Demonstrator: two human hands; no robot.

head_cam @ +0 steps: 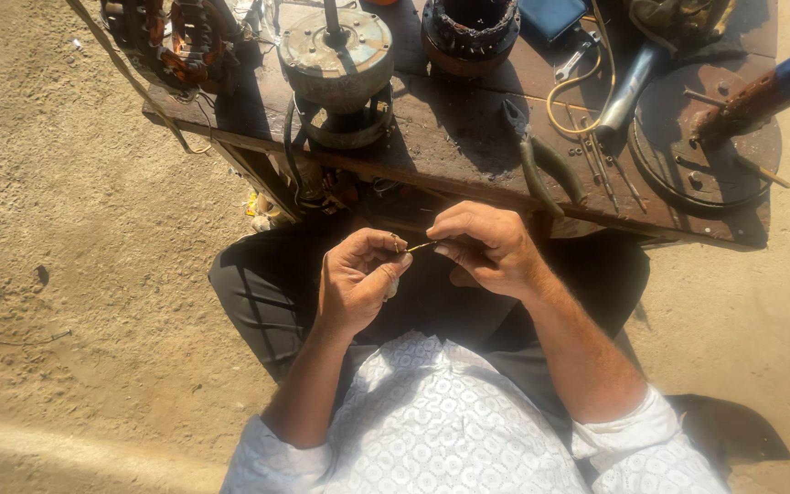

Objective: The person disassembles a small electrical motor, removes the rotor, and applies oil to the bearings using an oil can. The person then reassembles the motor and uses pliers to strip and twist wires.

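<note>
Both of my hands are raised over my lap, just in front of a low wooden bench. Between them runs a thin copper wire end. My left hand pinches one end of it between thumb and forefinger. My right hand pinches the other end with its fingers curled closed. The rest of the wire is hidden inside my fingers.
On the bench lie pliers with dark handles, a fan motor, a round stator, a copper-wound coil, a round metal plate with a rusty rod, and several thin rods. Sandy ground lies to the left.
</note>
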